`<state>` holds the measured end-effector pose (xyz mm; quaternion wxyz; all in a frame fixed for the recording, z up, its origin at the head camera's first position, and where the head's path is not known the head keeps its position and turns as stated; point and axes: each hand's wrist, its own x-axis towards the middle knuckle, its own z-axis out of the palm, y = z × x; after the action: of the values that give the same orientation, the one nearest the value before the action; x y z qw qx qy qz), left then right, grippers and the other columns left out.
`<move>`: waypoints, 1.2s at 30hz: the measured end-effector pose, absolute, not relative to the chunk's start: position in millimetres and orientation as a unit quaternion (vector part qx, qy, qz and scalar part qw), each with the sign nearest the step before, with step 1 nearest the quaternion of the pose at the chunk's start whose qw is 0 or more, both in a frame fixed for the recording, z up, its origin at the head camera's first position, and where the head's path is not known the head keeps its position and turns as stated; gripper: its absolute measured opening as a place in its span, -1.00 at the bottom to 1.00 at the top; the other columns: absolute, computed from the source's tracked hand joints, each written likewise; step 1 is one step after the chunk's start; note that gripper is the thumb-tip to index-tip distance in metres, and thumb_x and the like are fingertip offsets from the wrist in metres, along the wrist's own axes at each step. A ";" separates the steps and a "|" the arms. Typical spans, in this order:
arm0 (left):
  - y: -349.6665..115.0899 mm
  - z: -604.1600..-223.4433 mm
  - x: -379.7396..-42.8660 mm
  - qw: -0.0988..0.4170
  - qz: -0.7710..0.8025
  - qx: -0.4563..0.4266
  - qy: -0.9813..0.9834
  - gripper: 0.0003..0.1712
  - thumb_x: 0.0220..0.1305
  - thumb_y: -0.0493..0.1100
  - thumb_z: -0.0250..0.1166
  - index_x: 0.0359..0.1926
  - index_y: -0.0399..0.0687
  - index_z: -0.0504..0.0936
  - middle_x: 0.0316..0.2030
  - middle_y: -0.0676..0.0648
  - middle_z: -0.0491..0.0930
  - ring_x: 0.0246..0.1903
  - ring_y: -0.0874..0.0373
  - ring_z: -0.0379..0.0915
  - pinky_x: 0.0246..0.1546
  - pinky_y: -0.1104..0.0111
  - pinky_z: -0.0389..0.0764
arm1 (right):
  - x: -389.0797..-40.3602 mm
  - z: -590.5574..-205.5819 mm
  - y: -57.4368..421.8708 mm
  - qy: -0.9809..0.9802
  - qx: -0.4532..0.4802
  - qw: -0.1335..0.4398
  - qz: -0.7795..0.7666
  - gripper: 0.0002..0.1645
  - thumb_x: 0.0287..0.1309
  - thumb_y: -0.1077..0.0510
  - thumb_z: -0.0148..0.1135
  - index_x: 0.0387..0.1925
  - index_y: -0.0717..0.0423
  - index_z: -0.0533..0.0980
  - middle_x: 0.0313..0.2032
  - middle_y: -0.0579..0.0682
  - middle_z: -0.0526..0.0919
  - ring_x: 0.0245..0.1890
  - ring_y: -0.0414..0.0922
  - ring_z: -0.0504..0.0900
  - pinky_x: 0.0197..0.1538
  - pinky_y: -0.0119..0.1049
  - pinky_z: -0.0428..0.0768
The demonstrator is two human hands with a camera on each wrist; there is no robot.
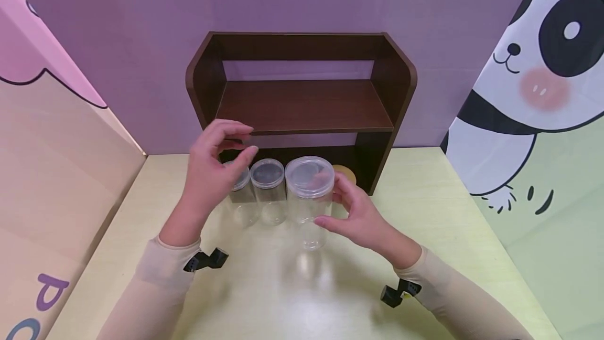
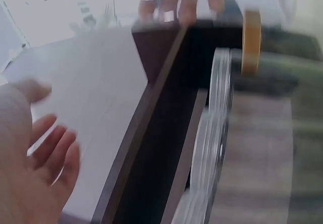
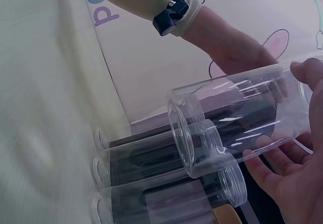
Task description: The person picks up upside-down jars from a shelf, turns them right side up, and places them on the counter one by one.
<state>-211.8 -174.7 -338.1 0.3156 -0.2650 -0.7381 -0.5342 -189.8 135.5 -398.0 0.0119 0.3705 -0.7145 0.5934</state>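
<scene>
My right hand (image 1: 360, 216) grips a clear cylindrical jar (image 1: 306, 216) with a transparent lid (image 1: 310, 177) by its side. In the right wrist view the held jar (image 3: 237, 118) is tilted in the frame, its base apart from the row of jars. My left hand (image 1: 212, 167) is raised over the left end of the row, thumb and fingers spread with nothing between them. Just behind stand clear-lidded jars, among them a middle one (image 1: 269, 193) and a left one (image 1: 243, 201) partly behind the left hand. A tan lid (image 1: 345, 173) shows beyond the right hand.
A dark brown two-tier shelf (image 1: 306, 104) stands at the back of the pale table (image 1: 264, 298), with the jars along its lower front. A purple backdrop (image 1: 302, 4) hangs behind it. Printed cloths with a panda (image 1: 547, 67) and cartoon shapes flank both sides.
</scene>
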 end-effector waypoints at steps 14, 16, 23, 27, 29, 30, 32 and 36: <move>-227.5 -361.0 -250.3 0.387 -0.562 -0.042 -0.730 -0.42 0.35 -0.30 0.55 0.35 -0.14 0.61 0.08 0.06 0.62 0.07 0.15 0.60 0.16 0.38 0.70 | -195.4 -398.4 148.0 -0.698 0.387 0.034 0.601 -0.09 0.13 0.55 0.52 0.48 0.34 0.36 0.28 0.26 0.63 0.27 -0.03 0.68 0.34 -0.19 0.69; -228.4 -364.0 -252.0 0.380 -0.557 -0.040 -0.737 -0.44 0.39 -0.29 0.54 0.37 -0.12 0.63 0.11 0.04 0.63 0.10 0.17 0.61 0.18 0.37 0.72 | -195.2 -397.0 149.6 -0.700 0.386 0.037 0.600 -0.12 0.13 0.55 0.52 0.45 0.37 0.37 0.26 0.28 0.64 0.26 -0.04 0.69 0.34 -0.19 0.69; -227.8 -367.2 -254.5 0.371 -0.562 -0.029 -0.738 -0.55 0.47 -0.19 0.51 0.32 -0.05 0.73 0.10 0.05 0.65 0.11 0.15 0.62 0.18 0.37 0.71 | -195.4 -393.9 156.9 -0.710 0.372 0.042 0.597 -0.14 0.13 0.55 0.50 0.44 0.46 0.34 0.25 0.30 0.64 0.21 -0.06 0.70 0.33 -0.21 0.69; -227.5 -367.9 -255.5 0.369 -0.569 -0.023 -0.735 -0.55 0.46 -0.19 0.52 0.31 -0.04 0.73 0.10 0.05 0.66 0.10 0.16 0.63 0.19 0.36 0.71 | -197.7 -394.6 161.6 -0.710 0.370 0.049 0.597 -0.14 0.13 0.58 0.48 0.44 0.48 0.34 0.25 0.28 0.64 0.20 -0.07 0.71 0.33 -0.25 0.68; -227.5 -368.2 -256.3 0.369 -0.573 -0.022 -0.731 -0.55 0.46 -0.20 0.51 0.31 -0.05 0.73 0.10 0.05 0.66 0.10 0.15 0.63 0.18 0.36 0.72 | -198.6 -394.3 164.2 -0.711 0.368 0.051 0.597 -0.14 0.13 0.59 0.47 0.45 0.44 0.35 0.25 0.26 0.65 0.23 -0.09 0.70 0.35 -0.25 0.66; -227.4 -368.4 -256.7 0.369 -0.574 -0.021 -0.730 -0.55 0.46 -0.20 0.51 0.31 -0.05 0.72 0.10 0.06 0.66 0.10 0.15 0.63 0.18 0.36 0.72 | -199.0 -393.9 165.7 -0.712 0.367 0.053 0.596 -0.15 0.14 0.59 0.47 0.45 0.42 0.36 0.25 0.25 0.65 0.23 -0.10 0.69 0.35 -0.26 0.66; -227.0 -368.5 -257.4 0.369 -0.575 -0.017 -0.730 -0.55 0.46 -0.21 0.51 0.31 -0.06 0.72 0.09 0.07 0.65 0.09 0.16 0.63 0.17 0.37 0.72 | -199.9 -393.5 169.7 -0.714 0.365 0.056 0.595 -0.14 0.14 0.59 0.46 0.45 0.40 0.36 0.26 0.24 0.65 0.24 -0.11 0.69 0.36 -0.26 0.65; -225.4 -368.0 -257.9 0.370 -0.574 -0.012 -0.730 -0.54 0.46 -0.22 0.50 0.32 -0.10 0.70 0.08 0.10 0.64 0.09 0.17 0.62 0.15 0.41 0.71 | -202.2 -393.1 181.9 -0.721 0.363 0.067 0.587 -0.11 0.13 0.61 0.45 0.47 0.39 0.35 0.28 0.15 0.65 0.26 -0.15 0.68 0.36 -0.29 0.64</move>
<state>-257.9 -225.4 -368.0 0.3696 -0.0123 -0.7303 -0.5743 -202.2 181.9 -393.1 0.0666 0.3627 -0.7211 0.5865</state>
